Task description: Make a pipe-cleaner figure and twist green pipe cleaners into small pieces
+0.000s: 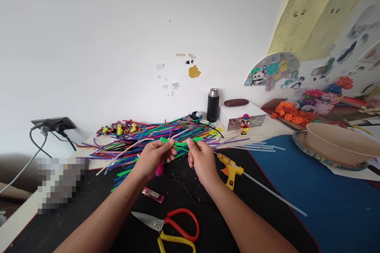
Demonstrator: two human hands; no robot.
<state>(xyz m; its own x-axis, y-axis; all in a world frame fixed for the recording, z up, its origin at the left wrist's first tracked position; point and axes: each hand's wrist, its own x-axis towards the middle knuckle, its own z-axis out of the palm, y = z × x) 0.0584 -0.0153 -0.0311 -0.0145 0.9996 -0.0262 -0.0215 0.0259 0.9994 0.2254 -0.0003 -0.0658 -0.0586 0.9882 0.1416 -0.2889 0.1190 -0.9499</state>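
Between my two hands stretches a bright green pipe cleaner [179,143], bent or doubled in places. My left hand [157,156] pinches its left part between thumb and fingers. On the other side my right hand [202,160] grips it the same way. Just behind them spreads a big heap of coloured pipe cleaners [133,144]. Below the hands, on the black mat, lie a pink lighter [153,195] and scissors [166,225] with one red and one yellow handle. A yellow hot glue gun [231,170] with a long glue stick rests right of my right hand.
A black thermos [213,105] stands by the wall beside a white box [243,115]. Before the box is a small colourful figurine [245,125]. Clear glue sticks [264,147] lie near a beige basin [341,142]. A power strip [53,123] with cords is at left.
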